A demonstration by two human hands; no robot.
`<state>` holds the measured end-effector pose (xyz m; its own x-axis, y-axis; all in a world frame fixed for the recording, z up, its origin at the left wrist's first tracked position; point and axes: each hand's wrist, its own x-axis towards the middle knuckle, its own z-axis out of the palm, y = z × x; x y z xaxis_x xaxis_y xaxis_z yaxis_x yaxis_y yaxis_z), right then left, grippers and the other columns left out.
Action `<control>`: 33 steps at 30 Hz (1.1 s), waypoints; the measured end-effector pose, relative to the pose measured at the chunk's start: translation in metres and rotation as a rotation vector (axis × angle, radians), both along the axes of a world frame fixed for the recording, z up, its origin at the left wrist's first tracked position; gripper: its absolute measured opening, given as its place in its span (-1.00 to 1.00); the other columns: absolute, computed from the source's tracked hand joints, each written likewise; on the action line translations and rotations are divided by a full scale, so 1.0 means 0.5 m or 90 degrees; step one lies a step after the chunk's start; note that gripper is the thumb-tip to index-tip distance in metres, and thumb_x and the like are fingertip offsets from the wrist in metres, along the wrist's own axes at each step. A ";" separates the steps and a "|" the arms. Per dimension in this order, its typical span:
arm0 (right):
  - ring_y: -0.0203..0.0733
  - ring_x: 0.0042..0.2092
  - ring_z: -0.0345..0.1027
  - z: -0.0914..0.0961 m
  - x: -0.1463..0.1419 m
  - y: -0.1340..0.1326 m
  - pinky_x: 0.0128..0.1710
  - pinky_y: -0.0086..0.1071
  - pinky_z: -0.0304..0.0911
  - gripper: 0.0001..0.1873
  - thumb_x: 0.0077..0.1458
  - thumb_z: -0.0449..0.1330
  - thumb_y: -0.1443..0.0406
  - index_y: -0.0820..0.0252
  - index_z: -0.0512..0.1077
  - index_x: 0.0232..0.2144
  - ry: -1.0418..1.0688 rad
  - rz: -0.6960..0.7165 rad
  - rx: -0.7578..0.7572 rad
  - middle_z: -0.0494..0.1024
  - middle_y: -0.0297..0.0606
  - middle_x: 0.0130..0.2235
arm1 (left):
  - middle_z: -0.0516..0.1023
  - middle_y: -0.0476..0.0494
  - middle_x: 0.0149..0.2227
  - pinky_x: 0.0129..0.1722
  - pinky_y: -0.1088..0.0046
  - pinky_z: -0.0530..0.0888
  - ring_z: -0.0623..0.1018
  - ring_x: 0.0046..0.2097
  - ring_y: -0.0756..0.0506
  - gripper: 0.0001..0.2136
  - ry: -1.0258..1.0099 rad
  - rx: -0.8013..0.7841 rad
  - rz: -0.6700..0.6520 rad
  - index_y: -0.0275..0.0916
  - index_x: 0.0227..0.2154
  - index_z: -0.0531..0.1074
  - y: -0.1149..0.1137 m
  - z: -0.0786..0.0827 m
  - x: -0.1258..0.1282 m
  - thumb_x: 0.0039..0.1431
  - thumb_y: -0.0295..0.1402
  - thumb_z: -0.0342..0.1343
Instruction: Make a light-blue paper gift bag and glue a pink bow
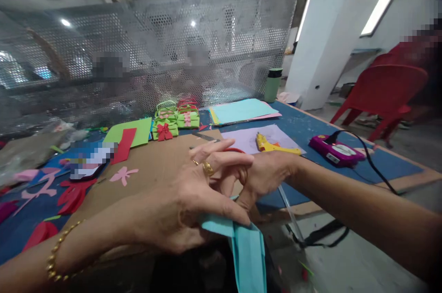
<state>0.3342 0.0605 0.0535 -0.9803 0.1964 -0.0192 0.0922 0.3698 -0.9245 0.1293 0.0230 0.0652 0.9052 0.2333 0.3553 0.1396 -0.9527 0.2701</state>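
Note:
Between my hands is a folded light-blue sheet point(247, 249), its lower strips hanging down over my lap. My left hand point(203, 187), with gold rings on it, pinches the upper edge between thumb and fingers. Bent in from the other side, my right hand point(260, 178) closes on the top of the same piece; its fingertips are partly covered by the left hand. Just beyond the hands, scissors point(207, 137) with a red handle lie partly hidden behind my fingers. A yellow glue gun point(276, 145) rests on a lilac sheet point(241, 135).
Small green bags point(165, 129) with bows stand at the back of the cardboard point(152, 159). Coloured cut-outs point(74, 194) and a phone point(91, 161) lie leftward. A purple box point(334, 150) with a black cable, a green bottle point(272, 85) and a red chair point(386, 90) are rightward.

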 end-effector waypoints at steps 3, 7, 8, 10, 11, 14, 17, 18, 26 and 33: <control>-0.11 -0.03 0.42 -0.004 0.000 -0.002 0.11 -0.33 0.26 -0.54 0.09 0.34 0.00 0.25 0.50 -0.59 -0.005 0.010 -0.014 0.56 -0.28 -0.37 | 0.21 -0.03 0.35 0.39 -0.18 0.01 0.12 0.39 -0.40 -0.73 -0.013 -0.027 0.002 0.00 -0.23 0.64 -0.003 -0.003 0.002 0.01 -0.48 0.32; -0.08 -0.01 0.43 0.001 0.002 -0.005 0.09 -0.30 0.30 -0.64 0.05 0.38 0.04 0.26 0.55 -0.43 0.015 -0.015 0.038 0.59 -0.28 -0.29 | 0.25 -0.08 0.30 0.39 -0.08 0.12 0.23 0.35 -0.32 -0.79 -0.013 -0.039 0.029 -0.05 -0.28 0.62 -0.016 -0.005 0.007 0.05 -0.50 0.30; -0.07 0.01 0.43 0.003 0.003 -0.006 0.10 -0.29 0.30 -0.64 0.03 0.40 0.05 0.26 0.56 -0.37 0.020 -0.028 0.048 0.60 -0.26 -0.24 | 0.27 -0.09 0.28 0.38 -0.07 0.15 0.24 0.34 -0.31 -0.80 -0.013 -0.037 0.031 -0.06 -0.29 0.61 -0.019 -0.003 0.009 0.05 -0.51 0.29; -0.05 0.06 0.42 0.006 0.006 -0.008 0.11 -0.28 0.30 -0.60 0.00 0.42 0.05 0.25 0.57 -0.27 0.024 -0.059 0.070 0.60 -0.24 -0.14 | 0.33 -0.11 0.23 0.38 -0.05 0.18 0.25 0.33 -0.30 -0.80 -0.013 -0.032 0.029 -0.07 -0.31 0.60 -0.023 0.001 0.013 0.04 -0.53 0.29; -0.05 0.08 0.42 0.008 0.008 -0.007 0.11 -0.28 0.31 -0.58 -0.01 0.43 0.05 0.24 0.57 -0.21 0.022 -0.073 0.082 0.60 -0.24 -0.10 | 0.36 -0.12 0.20 0.37 -0.04 0.19 0.27 0.32 -0.30 -0.79 -0.015 -0.029 0.029 -0.08 -0.32 0.59 -0.025 0.003 0.015 0.02 -0.55 0.29; -0.09 0.06 0.44 0.012 0.025 0.001 0.11 -0.26 0.32 -0.56 0.03 0.41 0.09 0.19 0.55 -0.09 0.029 -0.108 0.131 0.61 -0.25 -0.06 | 0.43 -0.15 0.10 0.34 -0.03 0.24 0.33 0.27 -0.29 -0.79 -0.048 -0.020 0.048 -0.11 -0.35 0.55 -0.026 0.007 0.018 0.01 -0.58 0.28; -0.14 0.03 0.46 0.019 0.055 0.002 0.05 -0.29 0.34 -0.68 0.17 0.33 0.17 0.20 0.54 -0.07 0.059 -0.206 0.231 0.60 -0.23 -0.02 | 0.46 -0.15 0.06 0.33 0.00 0.24 0.36 0.24 -0.24 -0.84 -0.101 -0.015 0.095 -0.13 -0.36 0.51 -0.020 0.003 0.011 0.08 -0.56 0.24; -0.16 0.00 0.46 0.021 0.065 -0.003 0.01 -0.31 0.35 -0.72 0.21 0.29 0.19 0.20 0.54 -0.08 0.074 -0.274 0.286 0.59 -0.23 -0.02 | 0.47 -0.15 0.05 0.32 0.01 0.24 0.36 0.23 -0.23 -0.84 -0.119 -0.009 0.121 -0.14 -0.35 0.50 -0.016 -0.001 0.007 0.10 -0.57 0.22; -0.08 0.07 0.40 -0.060 0.036 -0.127 0.02 -0.27 0.34 -0.65 0.24 0.22 0.31 0.15 0.36 0.07 0.194 -0.675 0.680 0.54 -0.14 0.02 | 0.57 -0.03 -0.19 0.13 0.02 0.29 0.50 0.02 -0.19 -0.81 -0.222 -0.025 0.345 -0.16 -0.32 0.47 0.049 -0.054 -0.008 0.05 -0.59 0.19; 0.02 -0.01 0.38 -0.145 -0.045 -0.097 -0.04 -0.11 0.32 -0.57 0.11 0.19 0.45 0.17 0.30 0.05 0.246 -0.853 0.716 0.52 -0.10 -0.04 | 0.50 -0.05 -0.22 -0.04 0.13 0.29 0.46 -0.09 -0.18 -0.88 -0.252 0.010 0.372 -0.18 -0.37 0.41 0.055 -0.074 0.009 0.09 -0.54 0.13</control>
